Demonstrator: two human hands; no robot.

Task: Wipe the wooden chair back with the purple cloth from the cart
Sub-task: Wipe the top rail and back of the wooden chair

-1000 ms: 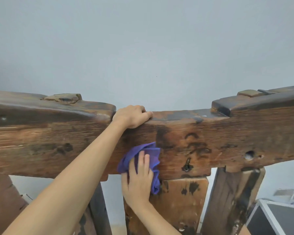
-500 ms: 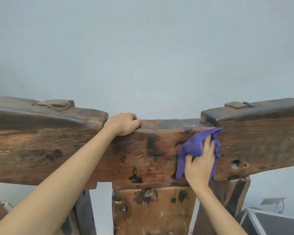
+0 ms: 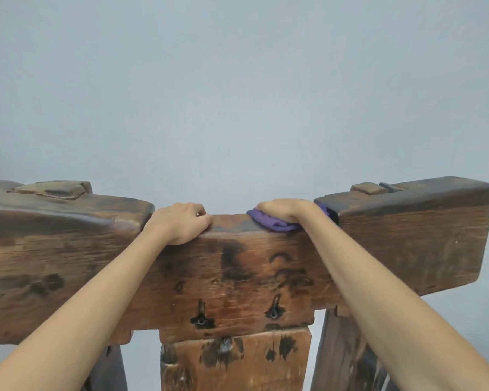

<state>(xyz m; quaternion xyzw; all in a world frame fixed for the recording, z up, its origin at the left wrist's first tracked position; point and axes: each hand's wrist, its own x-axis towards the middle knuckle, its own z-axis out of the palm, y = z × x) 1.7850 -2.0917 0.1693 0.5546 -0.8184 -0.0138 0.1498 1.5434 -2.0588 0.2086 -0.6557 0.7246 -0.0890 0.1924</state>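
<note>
Purple cloth [image 3: 274, 222] under right hand [image 3: 283, 211], atop chair back [image 3: 237, 266]

You stand indoors in a plainly finished room, its kind beyond that unclear: a bare, pale grey-blue painted wall [image 3: 237, 80] fills everything above the chair back [image 3: 237, 277]. That heavy top rail of dark, weathered timber, with pegged joints and old stains, suggests rustic or antique furniture. Below the chair back, thick wooden uprights [image 3: 235, 359] run down out of sight.

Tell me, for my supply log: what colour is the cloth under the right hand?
Purple cloth, plain, seen in the head view.
</note>
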